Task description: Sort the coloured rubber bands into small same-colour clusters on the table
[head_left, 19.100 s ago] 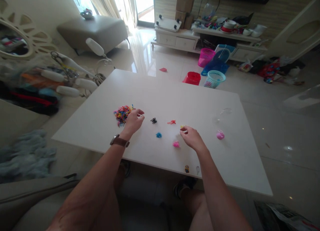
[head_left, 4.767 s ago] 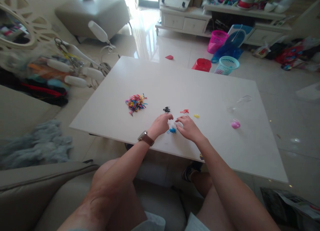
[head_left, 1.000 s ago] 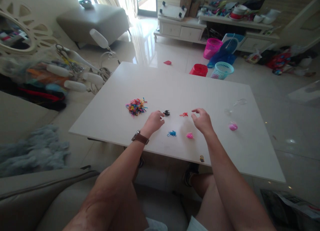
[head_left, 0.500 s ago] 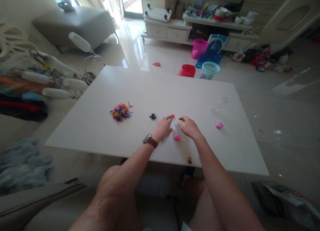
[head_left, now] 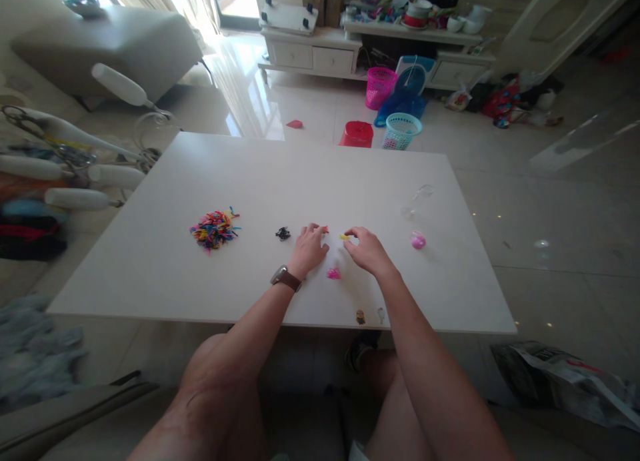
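Observation:
My left hand [head_left: 308,250], with a brown-strapped watch [head_left: 286,278] on the wrist, rests palm down on the white table [head_left: 280,171]. Its fingertips lie beside a small red cluster of strips [head_left: 325,230], thumb apart from the fingers. Thumb and fingers of my right hand [head_left: 369,250] close around the edge of some small yellow strips [head_left: 344,236]. Just below, between the hands, sits a pink clump of strips [head_left: 333,273]. A black clump [head_left: 283,234] lies left of my left hand. Farther left is a mixed multicoloured heap of strips [head_left: 215,229].
A pink round item [head_left: 419,240] and a clear plastic item [head_left: 417,201] lie on the right side. Near the front edge are a yellow minion figure [head_left: 361,316] and a small metallic piece [head_left: 381,314]. Beyond the table stand a red bin [head_left: 357,134] and light-blue basket [head_left: 401,130].
The view has shifted, so the table and its things appear farther left. The yellow strips, partly covered by my right hand before, now show at its fingertips. My left hand stays beside the red cluster.

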Action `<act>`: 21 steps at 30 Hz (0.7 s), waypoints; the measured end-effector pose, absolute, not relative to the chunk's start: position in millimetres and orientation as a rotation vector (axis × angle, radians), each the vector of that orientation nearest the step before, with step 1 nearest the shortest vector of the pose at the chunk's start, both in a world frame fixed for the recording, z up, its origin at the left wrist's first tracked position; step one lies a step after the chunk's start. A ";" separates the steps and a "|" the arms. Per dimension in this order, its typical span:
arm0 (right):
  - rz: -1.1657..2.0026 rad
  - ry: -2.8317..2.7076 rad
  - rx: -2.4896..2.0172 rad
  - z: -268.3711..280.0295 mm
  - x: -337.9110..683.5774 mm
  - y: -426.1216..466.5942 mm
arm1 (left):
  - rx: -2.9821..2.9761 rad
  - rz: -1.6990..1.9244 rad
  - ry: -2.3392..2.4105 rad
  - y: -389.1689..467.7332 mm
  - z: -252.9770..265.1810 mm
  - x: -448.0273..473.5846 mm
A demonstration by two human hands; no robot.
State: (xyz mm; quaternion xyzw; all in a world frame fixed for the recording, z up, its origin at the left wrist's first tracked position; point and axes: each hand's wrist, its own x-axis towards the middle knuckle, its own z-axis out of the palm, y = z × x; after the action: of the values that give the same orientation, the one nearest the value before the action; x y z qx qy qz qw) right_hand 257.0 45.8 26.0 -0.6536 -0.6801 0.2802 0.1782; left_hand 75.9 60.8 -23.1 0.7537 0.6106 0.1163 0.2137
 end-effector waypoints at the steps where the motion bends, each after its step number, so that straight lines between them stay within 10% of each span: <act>1: 0.794 -1.923 -1.844 26.6 256.8 45.7 | 2.102 0.327 1.679 61.0 -24.5 76.8; 21: 0.780 -1.962 -1.821 25.0 251.6 46.6 | 2.245 0.301 1.502 57.3 -35.9 72.5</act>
State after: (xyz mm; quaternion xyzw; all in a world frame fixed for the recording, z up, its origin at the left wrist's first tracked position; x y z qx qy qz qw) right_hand 251.6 46.6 25.0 -0.6429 -0.6927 0.2753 0.1759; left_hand 72.5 57.3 -35.9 0.8075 0.5403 0.1083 0.2105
